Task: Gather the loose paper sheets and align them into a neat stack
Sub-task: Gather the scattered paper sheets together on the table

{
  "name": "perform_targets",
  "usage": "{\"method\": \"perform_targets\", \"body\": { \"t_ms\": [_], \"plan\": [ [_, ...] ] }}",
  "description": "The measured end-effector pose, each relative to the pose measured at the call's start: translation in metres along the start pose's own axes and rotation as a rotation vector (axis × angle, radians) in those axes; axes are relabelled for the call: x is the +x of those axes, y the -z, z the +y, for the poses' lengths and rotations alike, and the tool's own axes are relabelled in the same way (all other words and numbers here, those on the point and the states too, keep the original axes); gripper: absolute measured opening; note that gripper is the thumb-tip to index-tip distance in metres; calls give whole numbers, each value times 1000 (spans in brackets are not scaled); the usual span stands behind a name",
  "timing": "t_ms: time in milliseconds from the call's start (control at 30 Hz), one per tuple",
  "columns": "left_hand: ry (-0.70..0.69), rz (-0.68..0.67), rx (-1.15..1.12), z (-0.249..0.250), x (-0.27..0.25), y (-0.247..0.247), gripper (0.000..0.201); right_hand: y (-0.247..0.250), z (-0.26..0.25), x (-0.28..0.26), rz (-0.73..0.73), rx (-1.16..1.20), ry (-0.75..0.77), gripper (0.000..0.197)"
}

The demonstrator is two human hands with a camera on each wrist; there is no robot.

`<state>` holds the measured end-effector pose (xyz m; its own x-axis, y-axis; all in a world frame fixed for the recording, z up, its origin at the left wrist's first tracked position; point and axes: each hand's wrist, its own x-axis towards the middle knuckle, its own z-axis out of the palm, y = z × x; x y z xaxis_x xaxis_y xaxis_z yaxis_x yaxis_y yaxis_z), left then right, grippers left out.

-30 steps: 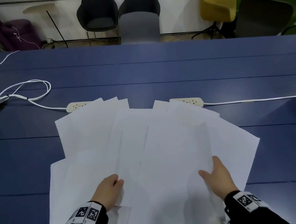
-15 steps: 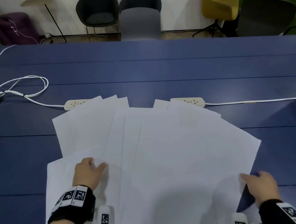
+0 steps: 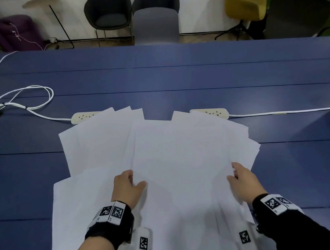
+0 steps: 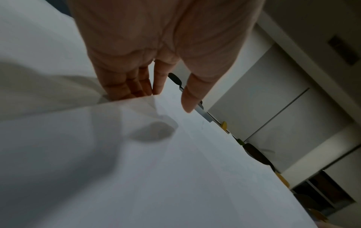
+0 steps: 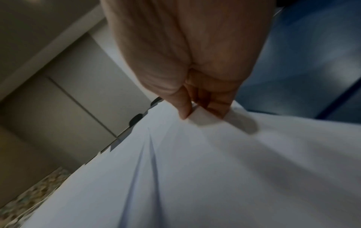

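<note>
Paper sheets (image 3: 175, 154) lie fanned between left hand (image 3: 126, 188) and right hand (image 3: 245, 181)

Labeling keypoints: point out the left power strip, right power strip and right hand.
left power strip (image 3: 84, 117), head view, on its socket face.
right power strip (image 3: 211, 113), head view, on its top face.
right hand (image 3: 245, 183), head view, on its back.
</note>
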<state>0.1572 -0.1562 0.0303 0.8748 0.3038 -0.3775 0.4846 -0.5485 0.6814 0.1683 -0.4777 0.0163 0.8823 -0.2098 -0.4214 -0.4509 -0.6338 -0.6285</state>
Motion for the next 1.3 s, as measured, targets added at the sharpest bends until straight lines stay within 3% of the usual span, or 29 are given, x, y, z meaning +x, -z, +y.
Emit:
{"method": "perform_targets", "body": {
  "t_ms": [67, 133, 200, 267, 367, 467, 533, 600, 667, 700, 800, 833, 900, 967, 1167, 1300],
  "plan": [
    [17, 5, 27, 0, -2, 1, 36, -1, -1, -1, 84, 20, -57, 45],
    [70, 55, 165, -2, -1, 4, 58, 2, 5, -5, 185, 71, -145, 36],
    [122, 66, 365, -3, -3, 8, 69, 4, 14, -15, 178, 146, -231, 19],
    [138, 39, 421, -3, -4, 11, 72, 0, 20, -26, 106, 200, -259, 16],
    [113, -48, 240, -1, -3, 7, 73, -12, 21, -36, 35, 155, -226, 49],
    [83, -132, 132, 9, -6, -3, 74, -24, 13, -37, 37, 144, -126, 35],
    [56, -152, 94, 13, -8, -10, 70, -29, 11, -35, 38, 152, -98, 44],
    [46, -98, 114, 11, -10, -9, 64, -26, 12, -33, 70, 170, -123, 43],
    [98, 23, 210, 4, -11, 2, 71, -18, 15, -32, 121, 239, -147, 14],
    [145, 84, 238, -2, -12, 11, 73, -14, 16, -32, 139, 287, -168, 14],
    [347, 163, 219, -22, -15, 37, 74, -7, 23, -28, 140, 436, -235, 56],
    [392, 184, 211, -27, -16, 42, 74, -5, 21, -27, 139, 469, -234, 56],
    [426, 201, 194, -33, -15, 46, 74, -3, 14, -20, 115, 497, -228, 36],
    [414, 184, 166, -34, -12, 43, 72, -1, 2, -11, 90, 503, -216, 17],
    [272, 36, 40, -19, -6, 22, 63, -9, -23, 8, -9, 459, -178, 11],
    [175, -48, 40, -7, -8, 2, 57, -20, -33, 5, -65, 364, -136, 32]
  ]
}}
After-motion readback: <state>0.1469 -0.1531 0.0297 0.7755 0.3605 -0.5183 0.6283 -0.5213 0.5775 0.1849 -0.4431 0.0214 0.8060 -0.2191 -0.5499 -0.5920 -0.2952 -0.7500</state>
